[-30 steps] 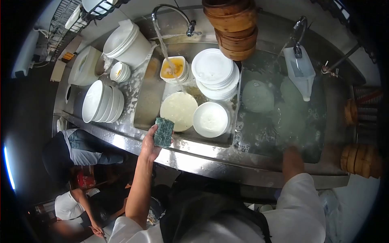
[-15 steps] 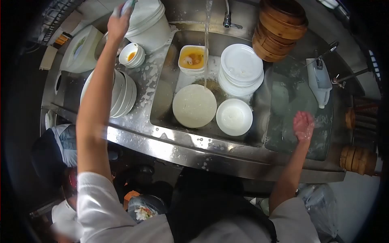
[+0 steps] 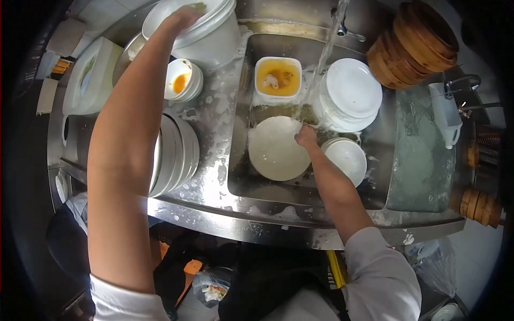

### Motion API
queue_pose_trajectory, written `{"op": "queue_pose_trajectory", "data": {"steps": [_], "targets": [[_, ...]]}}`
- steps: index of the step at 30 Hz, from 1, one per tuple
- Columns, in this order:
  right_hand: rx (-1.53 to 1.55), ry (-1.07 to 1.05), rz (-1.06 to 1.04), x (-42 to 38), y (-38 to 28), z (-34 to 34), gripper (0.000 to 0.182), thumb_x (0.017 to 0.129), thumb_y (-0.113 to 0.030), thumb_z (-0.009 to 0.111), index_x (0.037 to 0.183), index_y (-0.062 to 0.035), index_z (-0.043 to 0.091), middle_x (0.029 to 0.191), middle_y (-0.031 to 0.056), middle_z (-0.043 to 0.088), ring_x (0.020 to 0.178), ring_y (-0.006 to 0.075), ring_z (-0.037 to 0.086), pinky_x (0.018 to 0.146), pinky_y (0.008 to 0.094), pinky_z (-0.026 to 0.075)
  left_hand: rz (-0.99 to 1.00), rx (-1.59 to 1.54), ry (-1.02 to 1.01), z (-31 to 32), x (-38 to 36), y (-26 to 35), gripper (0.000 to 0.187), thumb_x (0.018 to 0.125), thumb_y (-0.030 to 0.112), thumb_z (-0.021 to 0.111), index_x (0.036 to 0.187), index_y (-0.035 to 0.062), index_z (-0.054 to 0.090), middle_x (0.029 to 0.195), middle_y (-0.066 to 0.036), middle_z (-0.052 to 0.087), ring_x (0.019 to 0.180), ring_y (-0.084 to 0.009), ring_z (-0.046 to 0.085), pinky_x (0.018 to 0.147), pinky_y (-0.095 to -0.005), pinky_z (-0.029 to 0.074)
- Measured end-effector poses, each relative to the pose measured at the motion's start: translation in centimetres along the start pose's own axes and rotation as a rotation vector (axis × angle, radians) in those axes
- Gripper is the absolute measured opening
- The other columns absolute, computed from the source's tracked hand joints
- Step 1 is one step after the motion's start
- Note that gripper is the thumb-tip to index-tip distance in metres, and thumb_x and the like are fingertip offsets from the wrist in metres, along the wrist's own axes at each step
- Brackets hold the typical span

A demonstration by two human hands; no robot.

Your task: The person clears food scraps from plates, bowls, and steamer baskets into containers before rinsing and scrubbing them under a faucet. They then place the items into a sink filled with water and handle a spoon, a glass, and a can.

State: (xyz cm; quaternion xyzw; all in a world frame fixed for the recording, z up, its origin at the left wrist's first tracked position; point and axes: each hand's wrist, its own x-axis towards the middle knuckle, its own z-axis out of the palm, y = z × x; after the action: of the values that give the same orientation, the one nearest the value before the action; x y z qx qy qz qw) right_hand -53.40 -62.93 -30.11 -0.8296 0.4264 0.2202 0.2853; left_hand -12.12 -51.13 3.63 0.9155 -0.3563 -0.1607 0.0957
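While my left hand [image 3: 181, 17] dips, grip hidden, into the bucket [image 3: 214, 37], my right hand [image 3: 306, 136] pinches the plate [image 3: 276, 150]; scrubbing it looks next.

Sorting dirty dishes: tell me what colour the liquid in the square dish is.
Yellow-orange, seen in the head view: the square dish sits in the sink.

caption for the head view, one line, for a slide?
Left hand reaches into a white bucket; right hand touches a round plate under the running tap.
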Motion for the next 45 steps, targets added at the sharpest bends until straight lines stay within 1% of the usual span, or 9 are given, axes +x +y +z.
{"op": "queue_pose_trajectory", "data": {"steps": [4,10,18,22,29,35,40,42,45], "targets": [[-0.114,0.153,0.011,-2.0,-1.2,0.1,0.056,0.074,-0.022,0.065,0.121,0.0038,0.047,0.131,0.0225,0.044,0.119,0.0400,0.045,0.101,0.0431,0.039,0.358,0.415,0.066,2.2,9.2,-9.0,0.031,0.089,0.027,0.045,0.106,0.0146,0.068,0.103,-0.016,0.066,0.086,-0.0313,0.064,0.081,-0.0386,0.048],[-0.163,0.076,-0.199,-4.7,-1.3,-3.6,0.050,0.076,-0.023,0.063,0.120,-0.0034,0.048,0.109,0.0269,0.057,0.106,0.0385,0.055,0.090,0.0430,0.047,0.229,0.549,-0.105,-0.8,0.2,2.4,0.037,0.085,0.032,0.050,0.115,0.0141,0.063,0.116,-0.016,0.062,0.107,-0.0313,0.059,0.089,-0.0412,0.045],[0.246,0.197,-0.243,-15.0,-4.1,-5.2,0.032,0.078,-0.010,0.058,0.109,-0.0075,0.048,0.093,0.0257,0.062,0.092,0.0464,0.058,0.083,0.0518,0.044,0.001,-0.308,0.981,-1.4,-5.4,7.4,0.050,0.076,0.038,0.061,0.121,0.0154,0.059,0.098,-0.023,0.066,0.091,-0.0356,0.064,0.082,-0.0401,0.048],[0.405,0.415,-0.274,-18.8,-1.6,-9.1,0.033,0.082,-0.011,0.056,0.114,-0.0071,0.049,0.093,0.0261,0.063,0.091,0.0460,0.059,0.082,0.0521,0.044,0.154,-0.685,0.867,2.0,-14.8,15.3,0.048,0.076,0.034,0.066,0.120,0.0159,0.061,0.085,-0.009,0.067,0.071,-0.0147,0.061,0.067,-0.0293,0.050],[0.876,0.577,-0.154,-26.1,3.1,-16.6,0.032,0.091,-0.014,0.049,0.119,0.0011,0.053,0.106,0.0255,0.062,0.100,0.0390,0.060,0.087,0.0442,0.045,0.370,-0.804,0.083,25.7,-33.2,23.4,0.040,0.079,0.012,0.067,0.118,0.0109,0.059,0.127,-0.020,0.049,0.122,-0.0315,0.045,0.104,-0.0417,0.035],[0.943,0.525,-0.243,-27.4,7.5,-18.4,0.033,0.094,-0.021,0.044,0.113,0.0033,0.057,0.102,0.0265,0.063,0.094,0.0413,0.061,0.084,0.0445,0.045,0.093,-0.402,0.734,25.3,-24.6,28.1,0.044,0.066,-0.004,0.057,0.108,0.0089,0.060,0.106,-0.020,0.054,0.090,-0.0368,0.056,0.079,-0.0445,0.047],[1.024,0.453,-0.026,-25.0,13.2,-20.8,0.044,0.094,-0.031,0.041,0.107,0.0084,0.056,0.101,0.0300,0.061,0.091,0.0418,0.061,0.081,0.0458,0.045,0.519,-0.193,0.120,27.9,-28.3,33.9,0.042,0.083,0.018,0.052,0.124,0.0083,0.052,0.122,-0.023,0.053,0.104,-0.0367,0.056,0.094,-0.0450,0.042],[1.205,0.399,0.079,-26.9,15.1,-22.8,0.039,0.091,-0.026,0.046,0.107,0.0088,0.057,0.099,0.0288,0.062,0.089,0.0386,0.062,0.078,0.0446,0.046,0.151,0.204,-0.055,27.9,-28.4,33.8,0.043,0.088,0.022,0.048,0.128,0.0073,0.048,0.131,-0.022,0.046,0.115,-0.0410,0.047,0.102,-0.0491,0.035],[1.103,0.515,-0.175,-24.5,18.9,-22.4,0.033,0.088,-0.018,0.052,0.105,0.0092,0.058,0.095,0.0238,0.064,0.086,0.0319,0.063,0.076,0.0418,0.047,0.602,0.028,0.382,28.0,-29.8,42.4,0.048,0.087,0.020,0.048,0.133,0.0063,0.042,0.143,-0.025,0.026,0.129,-0.0397,0.031,0.105,-0.0514,0.028]]}}
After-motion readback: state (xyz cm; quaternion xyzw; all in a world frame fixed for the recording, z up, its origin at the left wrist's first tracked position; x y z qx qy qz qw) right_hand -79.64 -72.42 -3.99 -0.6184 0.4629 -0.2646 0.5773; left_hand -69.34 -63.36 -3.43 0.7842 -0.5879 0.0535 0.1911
